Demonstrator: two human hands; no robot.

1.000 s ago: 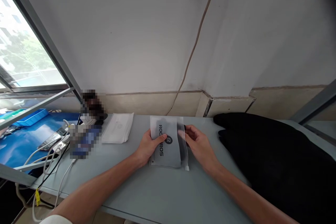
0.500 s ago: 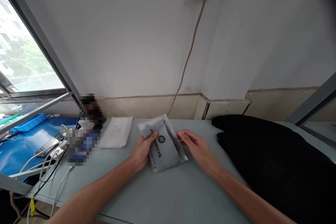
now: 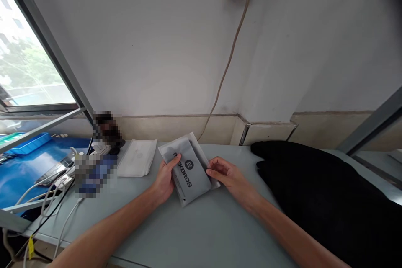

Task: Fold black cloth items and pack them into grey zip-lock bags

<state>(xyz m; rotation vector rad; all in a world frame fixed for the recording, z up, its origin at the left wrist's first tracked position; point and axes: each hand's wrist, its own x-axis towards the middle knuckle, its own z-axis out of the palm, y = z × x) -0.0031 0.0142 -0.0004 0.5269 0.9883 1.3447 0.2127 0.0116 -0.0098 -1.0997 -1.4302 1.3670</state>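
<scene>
A frosted plastic zip bag (image 3: 195,188) printed with ROCKBROS and a round logo is held tilted above the grey table; something grey shows through it. My left hand (image 3: 163,179) grips its left edge, thumb on the front and fingers hidden behind. At the bag's right edge, my right hand (image 3: 226,172) pinches the rim near the lower right corner between thumb and forefinger. To the left, a stack of similar pale bags (image 3: 138,158) lies flat on the table.
A black cloth item (image 3: 314,188) covers the table's right side. Cables and a power strip (image 3: 64,180) lie at the left, beside a blue surface (image 3: 59,153) with a blue tray (image 3: 31,144). A cord (image 3: 230,52) hangs down the wall behind.
My right hand has come closer to the bag and now pinches its right edge, where the opening gaped before. The bag's mouth looks flatter. My left hand keeps its hold.
</scene>
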